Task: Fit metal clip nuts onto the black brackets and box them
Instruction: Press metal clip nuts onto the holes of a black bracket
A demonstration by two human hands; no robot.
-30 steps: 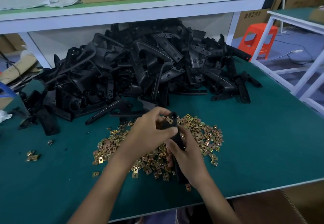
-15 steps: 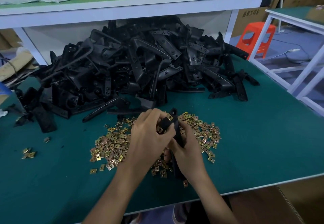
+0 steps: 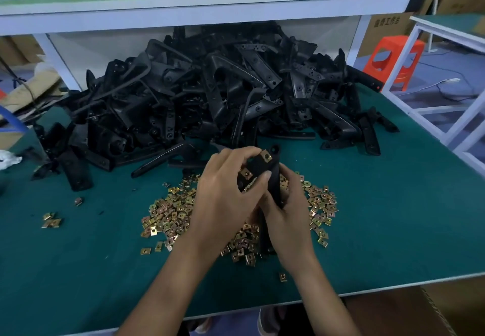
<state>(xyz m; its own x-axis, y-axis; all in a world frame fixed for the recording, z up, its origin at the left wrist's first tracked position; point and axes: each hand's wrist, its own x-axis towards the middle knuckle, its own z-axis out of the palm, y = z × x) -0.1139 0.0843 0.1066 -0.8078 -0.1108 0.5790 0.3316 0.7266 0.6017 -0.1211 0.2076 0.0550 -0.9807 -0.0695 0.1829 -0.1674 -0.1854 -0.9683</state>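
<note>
Left hand (image 3: 225, 191) and right hand (image 3: 288, 217) both grip a black bracket (image 3: 273, 180) above the clip nut pile (image 3: 170, 217) near-centre on the surface (image 3: 393, 217); a thumb slip could leave the lower nut (image 3: 246, 173) skewed or drop it.

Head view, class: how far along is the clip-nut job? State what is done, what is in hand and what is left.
Done: two clip nuts sit on the held bracket. In hand: the left hand and right hand both grip that bracket. Left: the big bracket pile and the loose nut heap on the table wait; no boxed brackets show.
</note>
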